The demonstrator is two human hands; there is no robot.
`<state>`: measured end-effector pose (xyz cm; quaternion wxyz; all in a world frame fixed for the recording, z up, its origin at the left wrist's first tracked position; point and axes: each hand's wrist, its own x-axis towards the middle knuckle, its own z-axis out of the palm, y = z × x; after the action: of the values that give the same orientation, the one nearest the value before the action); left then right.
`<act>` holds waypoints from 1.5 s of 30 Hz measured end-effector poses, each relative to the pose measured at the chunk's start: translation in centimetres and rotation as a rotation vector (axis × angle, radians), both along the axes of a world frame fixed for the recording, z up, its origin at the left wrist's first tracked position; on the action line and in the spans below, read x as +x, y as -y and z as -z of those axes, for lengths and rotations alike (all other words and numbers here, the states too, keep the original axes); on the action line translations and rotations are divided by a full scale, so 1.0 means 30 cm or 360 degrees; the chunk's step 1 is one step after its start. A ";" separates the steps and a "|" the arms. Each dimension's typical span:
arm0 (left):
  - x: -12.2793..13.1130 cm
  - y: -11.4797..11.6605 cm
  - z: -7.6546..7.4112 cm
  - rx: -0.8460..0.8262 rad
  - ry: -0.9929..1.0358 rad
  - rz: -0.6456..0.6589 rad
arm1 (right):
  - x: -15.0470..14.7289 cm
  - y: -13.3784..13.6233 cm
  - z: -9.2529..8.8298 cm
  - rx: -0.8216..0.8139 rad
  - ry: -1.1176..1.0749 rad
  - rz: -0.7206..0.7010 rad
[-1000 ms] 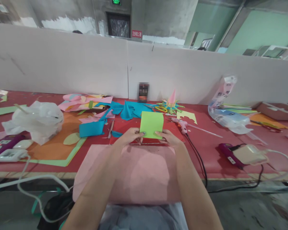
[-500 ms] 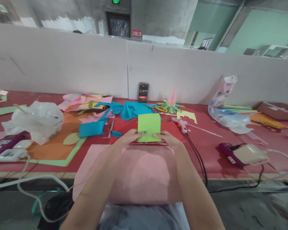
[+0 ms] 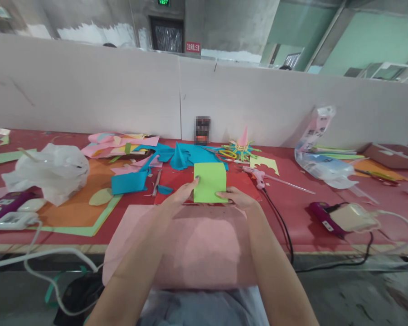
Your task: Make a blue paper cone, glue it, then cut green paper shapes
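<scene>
A lime green paper piece (image 3: 210,182), curved at its top, is held upright between my two hands above the red sheet. My left hand (image 3: 184,192) pinches its left edge, with the thumb partway up the side. On the lower right corner my right hand (image 3: 237,197) is closed, the thumb across the front face and the other fingers behind it. Beyond the paper stand a blue paper cone (image 3: 179,157) and a pink cone (image 3: 245,137) in a ring of coloured sticks.
Right of my hands lies a pink glue gun (image 3: 258,176) with a black cord. Yellow-handled scissors (image 3: 227,154) rest behind the paper. A crumpled white bag (image 3: 52,172) and orange sheets are at left, a purple power strip (image 3: 326,219) at right.
My left hand has slid up the left edge of the green paper, its thumb moving off the front face. The paper has shifted slightly left and down.
</scene>
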<state>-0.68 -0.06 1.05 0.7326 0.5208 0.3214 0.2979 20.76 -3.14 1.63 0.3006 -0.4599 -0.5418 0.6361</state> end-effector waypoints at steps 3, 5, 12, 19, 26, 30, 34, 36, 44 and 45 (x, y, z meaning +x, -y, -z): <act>-0.001 0.000 -0.004 0.0135 -0.0109 -0.0176 | 0.000 0.002 0.001 0.0013 0.0076 -0.0061; -0.003 0.001 -0.008 0.0210 -0.0178 -0.0190 | -0.003 0.002 0.000 0.0023 0.0144 -0.0101; -0.003 -0.014 0.013 0.0134 -0.0115 -0.0317 | -0.009 0.007 -0.014 0.0048 0.0213 -0.0093; 0.000 -0.013 -0.011 0.0036 0.0191 -0.0316 | 0.003 0.005 -0.001 0.0032 0.0233 -0.0111; -0.001 -0.029 0.003 -0.0010 0.0362 -0.0503 | -0.001 0.002 -0.009 -0.0012 0.0306 -0.0158; -0.010 -0.045 0.002 -0.0027 0.0354 -0.0590 | -0.002 0.008 -0.018 -0.0001 0.0310 -0.0167; -0.031 -0.052 -0.019 -0.0018 0.0353 -0.0732 | 0.001 0.013 -0.022 -0.0005 0.0317 -0.0248; -0.036 -0.043 -0.029 -0.0034 0.0345 -0.0608 | 0.001 0.014 -0.022 0.0002 0.0321 -0.0204; -0.025 0.016 -0.034 -0.0009 0.0072 -0.0232 | -0.006 0.019 -0.023 0.0005 0.0372 -0.0283; -0.024 0.016 -0.033 0.0008 0.0063 -0.0258 | -0.006 0.020 -0.024 -0.0004 0.0374 -0.0293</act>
<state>-1.42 -0.54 2.04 0.7109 0.4890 0.3471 0.3674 20.57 -3.73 2.33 0.1749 -0.4799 -0.6124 0.6034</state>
